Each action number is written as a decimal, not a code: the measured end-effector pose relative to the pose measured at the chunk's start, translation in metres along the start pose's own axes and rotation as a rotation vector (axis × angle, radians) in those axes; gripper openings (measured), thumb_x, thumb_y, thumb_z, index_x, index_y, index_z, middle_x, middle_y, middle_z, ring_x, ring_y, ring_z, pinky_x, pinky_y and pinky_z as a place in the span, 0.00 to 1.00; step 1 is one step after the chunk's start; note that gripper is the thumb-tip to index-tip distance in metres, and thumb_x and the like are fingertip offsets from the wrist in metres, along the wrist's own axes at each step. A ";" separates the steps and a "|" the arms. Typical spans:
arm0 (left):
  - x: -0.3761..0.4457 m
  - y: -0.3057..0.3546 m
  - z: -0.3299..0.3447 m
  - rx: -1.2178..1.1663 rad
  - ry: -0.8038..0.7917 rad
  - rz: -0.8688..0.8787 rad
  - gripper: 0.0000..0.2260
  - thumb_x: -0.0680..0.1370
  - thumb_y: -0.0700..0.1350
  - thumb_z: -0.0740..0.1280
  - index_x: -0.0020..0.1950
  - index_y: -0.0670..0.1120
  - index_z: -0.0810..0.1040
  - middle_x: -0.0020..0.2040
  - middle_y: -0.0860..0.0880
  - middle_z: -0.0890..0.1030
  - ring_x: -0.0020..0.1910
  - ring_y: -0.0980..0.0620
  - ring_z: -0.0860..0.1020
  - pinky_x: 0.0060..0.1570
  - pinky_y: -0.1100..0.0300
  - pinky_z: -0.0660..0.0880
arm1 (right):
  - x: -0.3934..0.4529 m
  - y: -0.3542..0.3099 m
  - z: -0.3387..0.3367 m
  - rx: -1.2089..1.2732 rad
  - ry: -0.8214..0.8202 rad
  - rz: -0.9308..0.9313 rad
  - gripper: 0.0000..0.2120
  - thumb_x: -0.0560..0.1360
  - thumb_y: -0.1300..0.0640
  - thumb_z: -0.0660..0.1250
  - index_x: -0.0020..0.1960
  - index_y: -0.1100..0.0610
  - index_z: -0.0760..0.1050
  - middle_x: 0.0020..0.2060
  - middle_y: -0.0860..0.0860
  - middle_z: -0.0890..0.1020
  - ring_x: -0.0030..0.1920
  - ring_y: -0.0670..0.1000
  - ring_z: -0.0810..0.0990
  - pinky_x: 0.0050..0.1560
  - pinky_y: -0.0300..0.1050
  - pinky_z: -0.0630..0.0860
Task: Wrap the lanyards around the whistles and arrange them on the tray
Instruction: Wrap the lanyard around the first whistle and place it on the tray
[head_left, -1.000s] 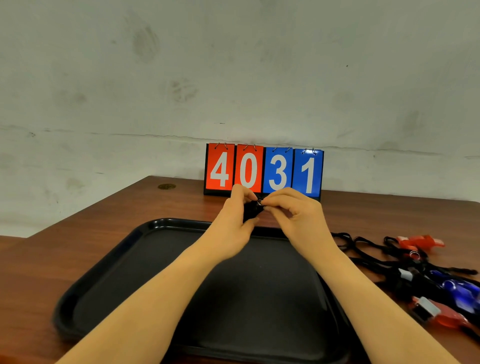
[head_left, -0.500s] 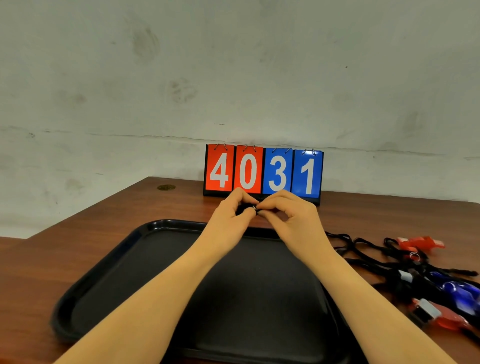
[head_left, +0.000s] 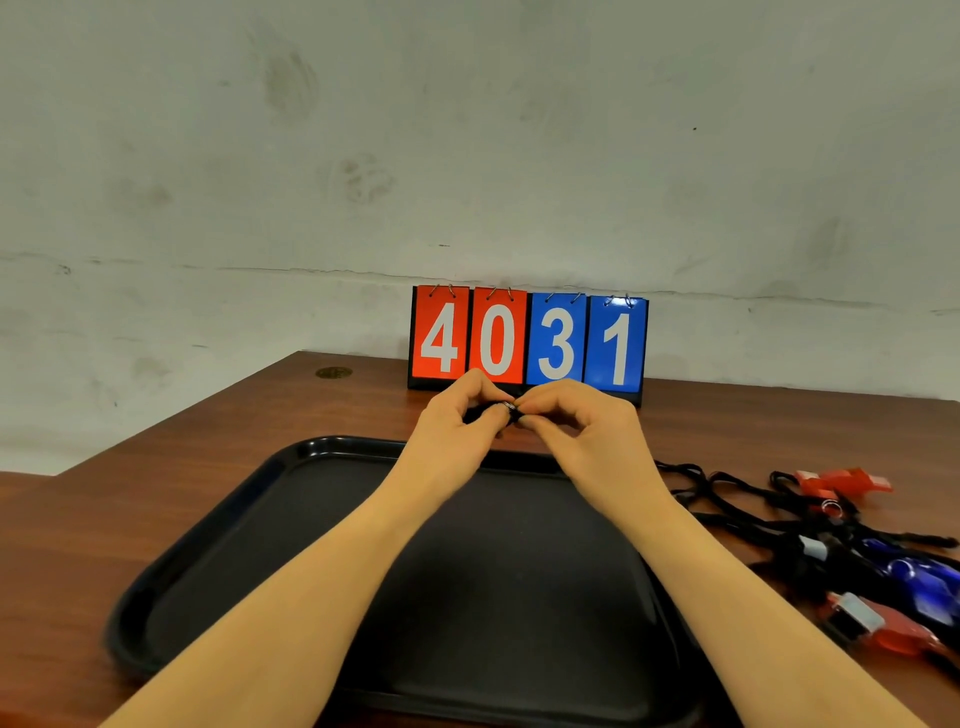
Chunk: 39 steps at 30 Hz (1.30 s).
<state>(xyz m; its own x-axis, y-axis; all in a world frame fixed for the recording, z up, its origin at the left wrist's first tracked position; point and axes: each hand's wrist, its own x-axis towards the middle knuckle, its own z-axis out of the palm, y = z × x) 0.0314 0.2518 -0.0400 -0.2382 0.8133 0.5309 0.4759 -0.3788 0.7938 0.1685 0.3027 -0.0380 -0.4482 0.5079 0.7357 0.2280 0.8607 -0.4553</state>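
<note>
The left hand (head_left: 451, 426) pinches a small black whistle (head_left: 503, 413) between curled thumb and fingers, holding it above the far rim of the black tray (head_left: 218, 545), which lies beneath both forearms. The right hand (head_left: 582, 428) meets it from the other side, its fingertips pinching the same bundle at its metal ring. Right of that hand, red and blue whistles with black lanyards (head_left: 852, 551) lie tangled on the surface (head_left: 78, 519).

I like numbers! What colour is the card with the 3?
Blue card, white digit, clear in the head view.
</note>
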 end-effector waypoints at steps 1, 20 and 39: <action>0.000 0.000 0.000 0.002 0.002 -0.003 0.06 0.77 0.40 0.63 0.44 0.50 0.74 0.46 0.52 0.79 0.48 0.55 0.78 0.48 0.65 0.75 | 0.000 0.000 0.000 -0.011 -0.009 -0.008 0.08 0.72 0.65 0.68 0.50 0.57 0.80 0.44 0.44 0.79 0.47 0.39 0.78 0.54 0.28 0.72; -0.005 0.000 -0.001 0.123 -0.143 0.009 0.05 0.79 0.42 0.60 0.52 0.49 0.73 0.49 0.53 0.79 0.51 0.58 0.78 0.55 0.61 0.74 | 0.000 0.000 -0.006 -0.050 -0.115 0.039 0.07 0.71 0.65 0.69 0.43 0.54 0.75 0.40 0.48 0.77 0.41 0.45 0.77 0.45 0.33 0.75; -0.005 -0.004 0.002 0.458 -0.072 0.287 0.13 0.77 0.43 0.65 0.60 0.48 0.69 0.58 0.52 0.71 0.56 0.60 0.69 0.53 0.73 0.68 | 0.002 0.001 -0.010 0.031 -0.019 0.088 0.08 0.70 0.64 0.69 0.40 0.53 0.73 0.36 0.47 0.77 0.37 0.46 0.75 0.41 0.34 0.74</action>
<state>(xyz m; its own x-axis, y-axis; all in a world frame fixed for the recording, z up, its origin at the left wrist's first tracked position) 0.0323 0.2501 -0.0464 0.0064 0.7399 0.6726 0.8375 -0.3715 0.4007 0.1768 0.3047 -0.0316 -0.4444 0.5801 0.6827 0.2405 0.8113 -0.5328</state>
